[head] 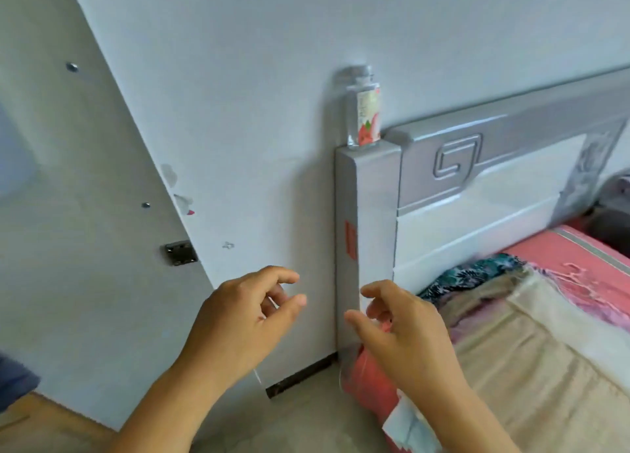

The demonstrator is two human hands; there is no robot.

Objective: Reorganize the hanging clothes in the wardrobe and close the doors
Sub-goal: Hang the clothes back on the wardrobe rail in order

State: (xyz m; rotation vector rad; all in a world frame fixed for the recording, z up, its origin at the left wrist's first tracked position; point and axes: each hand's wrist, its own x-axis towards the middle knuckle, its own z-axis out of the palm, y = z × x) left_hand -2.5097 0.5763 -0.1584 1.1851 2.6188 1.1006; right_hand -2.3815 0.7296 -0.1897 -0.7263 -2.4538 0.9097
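Two bare hands raised side by side in the lower middle of the frame, facing a pale wall. Left hand (245, 316) at lower centre-left, fingers loosely curled, thumb and forefinger close together; a thin pale thread (258, 376) hanging below the wrist, but whether pinched between the fingertips cannot be told. Right hand (402, 330) at lower centre-right, fingers likewise relaxed and curled, nothing clearly held.

No hanging clothes in view. Only the wardrobe door (78, 214) showing, a pale panel filling the left side of the frame, leaning diagonally, with a metal hinge (180, 253) just up and left of the left hand and two small screw heads higher up. Door near the left hand, not touched by it.

To the right of the hands, clothes (504, 350) heaped on the bed (579, 258): beige fabric just beside the right hand, a dark teal floral piece above it, pink hangers (579, 282) on the pink sheet farther right. Right hand in front of the edge of the grey and white headboard (477, 196). Clear bottle (363, 111) with a red and green label standing upright on the headboard's end post, upper centre.
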